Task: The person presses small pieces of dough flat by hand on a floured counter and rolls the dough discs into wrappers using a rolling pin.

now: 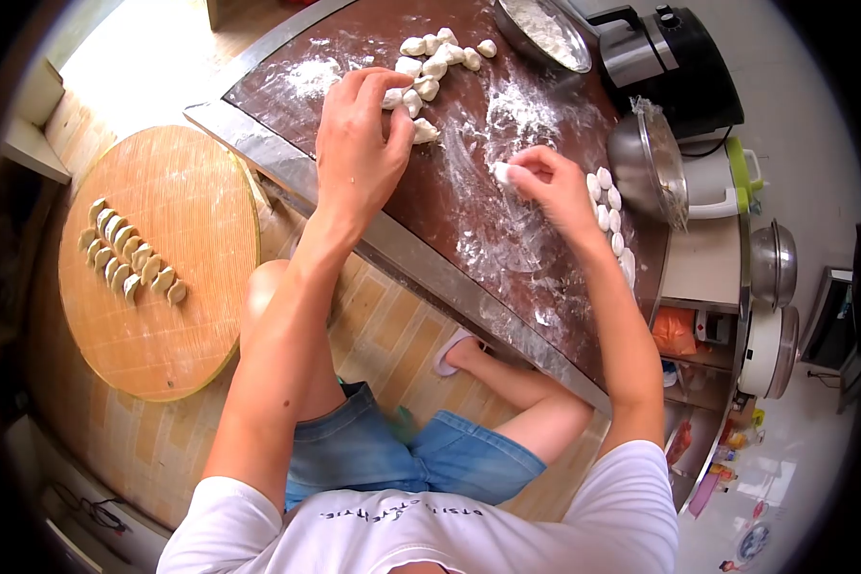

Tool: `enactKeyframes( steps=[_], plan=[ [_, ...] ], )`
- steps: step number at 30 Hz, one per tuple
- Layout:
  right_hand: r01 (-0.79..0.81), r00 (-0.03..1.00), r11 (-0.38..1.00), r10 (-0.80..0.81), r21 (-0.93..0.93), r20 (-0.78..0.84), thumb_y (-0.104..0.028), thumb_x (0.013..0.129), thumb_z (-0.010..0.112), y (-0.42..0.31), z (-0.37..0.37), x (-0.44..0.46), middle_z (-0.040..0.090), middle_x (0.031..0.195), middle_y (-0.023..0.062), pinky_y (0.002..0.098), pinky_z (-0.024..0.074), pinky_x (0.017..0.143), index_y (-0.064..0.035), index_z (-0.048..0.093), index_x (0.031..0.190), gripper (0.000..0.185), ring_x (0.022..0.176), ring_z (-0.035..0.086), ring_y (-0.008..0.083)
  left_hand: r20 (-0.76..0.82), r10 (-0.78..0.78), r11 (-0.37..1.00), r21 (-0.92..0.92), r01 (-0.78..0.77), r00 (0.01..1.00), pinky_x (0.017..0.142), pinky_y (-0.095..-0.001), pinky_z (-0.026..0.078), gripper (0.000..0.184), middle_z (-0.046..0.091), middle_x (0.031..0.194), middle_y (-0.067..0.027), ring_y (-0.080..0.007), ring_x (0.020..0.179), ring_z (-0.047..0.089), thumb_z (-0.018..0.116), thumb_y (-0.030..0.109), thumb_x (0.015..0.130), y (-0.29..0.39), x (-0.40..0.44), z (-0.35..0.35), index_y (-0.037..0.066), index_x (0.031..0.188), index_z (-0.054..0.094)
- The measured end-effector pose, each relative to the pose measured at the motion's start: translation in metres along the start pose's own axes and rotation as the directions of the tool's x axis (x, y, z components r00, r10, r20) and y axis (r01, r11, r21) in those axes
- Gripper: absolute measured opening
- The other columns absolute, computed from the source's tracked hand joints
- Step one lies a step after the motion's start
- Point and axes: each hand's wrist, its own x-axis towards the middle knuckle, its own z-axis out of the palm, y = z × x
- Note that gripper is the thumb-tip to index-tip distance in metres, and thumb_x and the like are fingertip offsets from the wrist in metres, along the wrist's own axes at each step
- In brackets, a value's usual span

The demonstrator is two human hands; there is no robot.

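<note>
My left hand (364,143) rests at the near side of a cluster of floured dough lumps (435,65), thumb and fingers apart and curved around a few of them. Whether it grips any one lump is partly hidden by the fingers. Further right, my right hand (555,191) pinches a small white dough piece (500,172) between thumb and fingertips, just above the flour-dusted brown tabletop (430,210). Beyond that wrist, several oval dough pieces (603,218) lie in rows near the right edge.
A metal bowl of flour (550,33) stands at the far edge. A plastic-covered metal bowl (646,172) and a black appliance (674,72) are on the right. To the left, a round board (182,335) carries rows of dumplings (129,249). A metal strip (411,258) edges the table.
</note>
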Motion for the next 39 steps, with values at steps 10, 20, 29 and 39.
enactKeyframes(
  steps=[10, 20, 29, 39],
  plan=[
    [0.255, 0.964, 0.895, -0.265, -0.366, 0.024, -0.011, 0.078, 0.070, -0.003, -0.017, -0.020, 0.059, 0.083, 0.0061, 0.0273, 0.0480, 0.067, -0.0072, 0.066, 0.104, 0.027, 0.071, 0.059, 0.0163, 0.010, 0.012, 1.000, 0.012, -0.012, 1.000, 0.083, -0.0380, 0.045, 0.021, 0.059, 0.104, -0.0101, -0.0287, 0.096, 0.055, 0.057, 0.004, 0.079, -0.002, 0.000, 0.004, 0.005, 0.100, 0.061],
    [0.265, 0.958, 0.855, -0.284, -0.446, 0.024, -0.012, 0.071, 0.078, 0.005, -0.005, -0.018, 0.059, 0.079, 0.0082, 0.0279, 0.0480, 0.062, 0.0001, 0.066, 0.099, 0.033, 0.064, 0.057, 0.0153, 0.031, -0.004, 1.000, -0.002, 0.005, 1.000, 0.086, -0.0388, 0.044, 0.021, 0.059, 0.104, -0.0106, -0.0295, 0.098, 0.055, 0.057, 0.004, 0.079, 0.001, 0.000, 0.004, 0.004, 0.099, 0.061],
    [0.254, 0.925, 0.675, -0.379, -0.693, -0.030, -0.055, 0.091, 0.044, -0.003, -0.005, 0.020, 0.045, 0.128, 0.0197, 0.0426, 0.0335, 0.100, -0.0018, 0.047, 0.126, 0.063, 0.120, 0.041, 0.0317, 0.014, 0.014, 1.000, 0.005, -0.014, 1.000, 0.087, -0.0391, 0.044, 0.021, 0.059, 0.105, -0.0110, -0.0298, 0.099, 0.055, 0.057, 0.004, 0.079, 0.000, -0.001, 0.005, 0.005, 0.100, 0.062],
    [0.296, 0.899, 0.933, -0.345, -0.205, -0.269, -0.060, 0.094, 0.032, 0.035, 0.042, 0.046, 0.040, 0.135, 0.0198, 0.0480, 0.0218, 0.109, -0.0071, 0.039, 0.134, 0.067, 0.131, 0.032, 0.0348, -0.055, -0.010, 1.000, -0.004, 0.009, 0.998, 0.087, -0.0381, 0.043, 0.022, 0.060, 0.104, -0.0108, -0.0292, 0.099, 0.055, 0.055, 0.005, 0.079, 0.000, 0.006, 0.003, 0.004, 0.100, 0.062]
  ],
)
